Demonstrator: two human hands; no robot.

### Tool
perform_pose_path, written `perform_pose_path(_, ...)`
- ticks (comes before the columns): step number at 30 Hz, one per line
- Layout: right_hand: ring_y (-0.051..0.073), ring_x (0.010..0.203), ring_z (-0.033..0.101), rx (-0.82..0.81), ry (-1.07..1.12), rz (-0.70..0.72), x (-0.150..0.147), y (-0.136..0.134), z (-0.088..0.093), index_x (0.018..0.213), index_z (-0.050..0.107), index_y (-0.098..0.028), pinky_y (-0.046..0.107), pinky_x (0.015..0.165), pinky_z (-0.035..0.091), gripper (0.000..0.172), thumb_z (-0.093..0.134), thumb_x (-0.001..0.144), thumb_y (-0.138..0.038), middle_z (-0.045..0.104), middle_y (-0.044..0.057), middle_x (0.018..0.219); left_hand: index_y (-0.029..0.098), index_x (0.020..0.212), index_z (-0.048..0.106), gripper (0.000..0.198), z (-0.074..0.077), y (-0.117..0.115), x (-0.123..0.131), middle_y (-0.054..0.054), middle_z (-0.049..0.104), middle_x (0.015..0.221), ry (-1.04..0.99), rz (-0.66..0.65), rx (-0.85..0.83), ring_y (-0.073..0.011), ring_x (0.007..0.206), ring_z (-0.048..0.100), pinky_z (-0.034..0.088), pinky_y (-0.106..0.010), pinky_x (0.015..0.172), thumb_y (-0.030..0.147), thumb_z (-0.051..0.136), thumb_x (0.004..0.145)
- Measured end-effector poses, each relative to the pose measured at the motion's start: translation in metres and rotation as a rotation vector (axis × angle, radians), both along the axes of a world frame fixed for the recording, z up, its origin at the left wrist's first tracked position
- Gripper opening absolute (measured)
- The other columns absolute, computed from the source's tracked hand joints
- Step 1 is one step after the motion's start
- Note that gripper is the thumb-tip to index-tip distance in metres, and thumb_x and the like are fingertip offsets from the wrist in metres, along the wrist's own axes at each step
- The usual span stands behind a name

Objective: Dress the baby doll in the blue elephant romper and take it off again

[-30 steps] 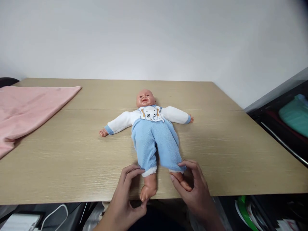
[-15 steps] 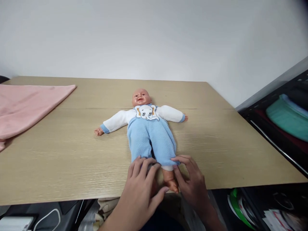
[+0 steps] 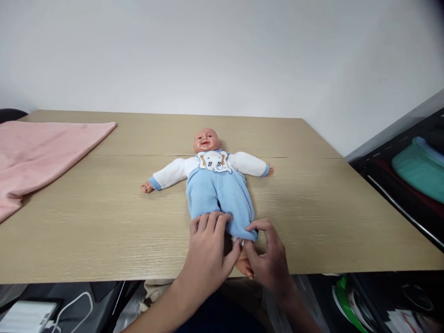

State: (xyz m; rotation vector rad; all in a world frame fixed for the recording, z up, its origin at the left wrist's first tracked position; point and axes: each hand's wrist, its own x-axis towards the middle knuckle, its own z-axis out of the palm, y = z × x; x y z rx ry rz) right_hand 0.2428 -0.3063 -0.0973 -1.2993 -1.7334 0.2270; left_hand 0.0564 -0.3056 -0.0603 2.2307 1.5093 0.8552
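Observation:
A baby doll [image 3: 206,140] lies on its back on the wooden table, arms spread and head toward the wall. It wears a white top with an elephant-face patch [image 3: 214,162] and light-blue trousers [image 3: 211,192]. My left hand [image 3: 208,245] is curled over one lower trouser leg, its thumb reaching to the hem of the other leg. My right hand [image 3: 268,252] pinches that other leg's hem between thumb and fingers. Below the hem a bare doll foot [image 3: 244,267] shows near the table edge. My left hand hides the other foot.
A pink cloth [image 3: 52,152] lies at the left of the table [image 3: 322,208]. On the right stands a dark shelf with a green folded item [image 3: 418,169]. Beneath the table edge are a white power bank [image 3: 29,317] with a cable and a green ring-shaped object [image 3: 345,305].
My left hand has moved up the trouser leg, and its thumb has come to the other hem. My right thumb has shifted left to the hem. The view has turned slightly left.

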Motion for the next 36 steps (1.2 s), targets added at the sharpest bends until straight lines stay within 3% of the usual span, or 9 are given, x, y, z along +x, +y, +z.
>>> perform_pose_path(3, 0.021, 0.085, 0.074, -0.040, 0.051, -0.026, -0.005, 0.004, 0.002, 0.108, 0.061, -0.027, 0.034, 0.078, 0.063, 0.019, 0.065, 0.093, -0.016, 0.072, 0.001, 0.095, 0.024, 0.123, 0.060, 0.032, 0.002, 0.009, 0.004, -0.008, 0.070, 0.120, -0.016, -0.003, -0.016, -0.0330, 0.112, 0.061, 0.040, -0.053, 0.100, 0.025, 0.073, 0.094)
perform_pose_path(7, 0.022, 0.093, 0.079, 0.101, -0.063, -0.002, -0.003, 0.005, 0.006, 0.116, 0.067, -0.028, 0.036, 0.087, 0.065, 0.025, 0.067, 0.098, -0.011, 0.079, 0.002, 0.100, 0.024, 0.115, 0.061, 0.022, -0.004, 0.018, 0.005, -0.006, 0.073, 0.113, -0.012, 0.015, 0.003, -0.0311, 0.106, 0.064, 0.040, -0.050, 0.096, 0.023, 0.069, 0.096)
perform_pose_path(10, 0.022, 0.093, 0.080, 0.223, -0.210, 0.011, -0.001, 0.001, 0.006, 0.126, 0.071, -0.029, 0.037, 0.087, 0.066, 0.037, 0.069, 0.098, -0.005, 0.082, 0.002, 0.102, 0.023, 0.119, 0.061, 0.020, -0.012, 0.022, 0.004, -0.006, 0.075, 0.113, 0.056, 0.009, 0.069, -0.0300, 0.102, 0.065, 0.041, -0.048, 0.092, 0.019, 0.065, 0.100)
perform_pose_path(15, 0.022, 0.092, 0.080, 0.226, -0.270, -0.007, -0.002, -0.006, -0.001, 0.133, 0.073, -0.034, 0.038, 0.083, 0.069, 0.049, 0.069, 0.096, -0.001, 0.080, 0.004, 0.107, 0.020, 0.126, 0.059, 0.029, -0.020, 0.021, -0.002, -0.007, 0.077, 0.116, 0.116, -0.022, 0.137, -0.0282, 0.099, 0.067, 0.041, -0.046, 0.089, 0.006, 0.055, 0.101)
perform_pose_path(18, 0.022, 0.097, 0.081, 0.216, -0.259, 0.044, 0.000, -0.006, -0.003, 0.136, 0.073, -0.034, 0.037, 0.088, 0.071, 0.050, 0.068, 0.098, -0.001, 0.078, 0.005, 0.110, 0.020, 0.126, 0.058, 0.032, -0.020, 0.021, -0.005, -0.006, 0.076, 0.114, 0.113, -0.015, 0.141, -0.0276, 0.100, 0.068, 0.041, -0.045, 0.090, 0.003, 0.056, 0.098)
perform_pose_path(22, 0.023, 0.106, 0.081, 0.209, -0.289, 0.188, 0.007, -0.004, -0.004, 0.139, 0.072, -0.032, 0.037, 0.093, 0.071, 0.047, 0.066, 0.102, -0.005, 0.078, 0.006, 0.113, 0.019, 0.122, 0.060, 0.030, -0.015, 0.024, -0.010, -0.009, 0.075, 0.114, 0.262, 0.040, 0.116, -0.0307, 0.099, 0.066, 0.043, -0.046, 0.088, 0.007, 0.064, 0.094)
perform_pose_path(25, 0.022, 0.098, 0.081, 0.243, -0.280, 0.124, 0.010, -0.005, -0.008, 0.133, 0.074, -0.030, 0.037, 0.088, 0.071, 0.042, 0.070, 0.100, -0.004, 0.079, 0.006, 0.107, 0.021, 0.111, 0.063, 0.021, -0.012, 0.025, -0.015, -0.008, 0.074, 0.107, 0.336, 0.049, 0.054, -0.0326, 0.097, 0.063, 0.043, -0.048, 0.086, 0.013, 0.068, 0.092)
perform_pose_path(29, 0.022, 0.085, 0.081, 0.240, -0.273, -0.005, 0.011, -0.009, -0.012, 0.126, 0.074, -0.026, 0.037, 0.077, 0.068, 0.034, 0.077, 0.097, -0.008, 0.082, 0.004, 0.099, 0.022, 0.100, 0.061, 0.014, -0.013, 0.021, -0.023, -0.003, 0.075, 0.095, 0.198, 0.008, 0.069, -0.0289, 0.094, 0.063, 0.041, -0.047, 0.090, 0.015, 0.069, 0.090)
perform_pose_path(36, 0.018, 0.088, 0.080, 0.325, -0.259, 0.097, 0.004, -0.016, -0.009, 0.125, 0.077, -0.015, 0.033, 0.088, 0.062, 0.031, 0.075, 0.098, 0.000, 0.086, 0.004, 0.098, 0.022, 0.104, 0.063, 0.011, -0.019, 0.011, -0.033, -0.003, 0.076, 0.102, -0.012, -0.039, 0.204, -0.0255, 0.095, 0.062, 0.039, -0.042, 0.092, 0.015, 0.064, 0.095)
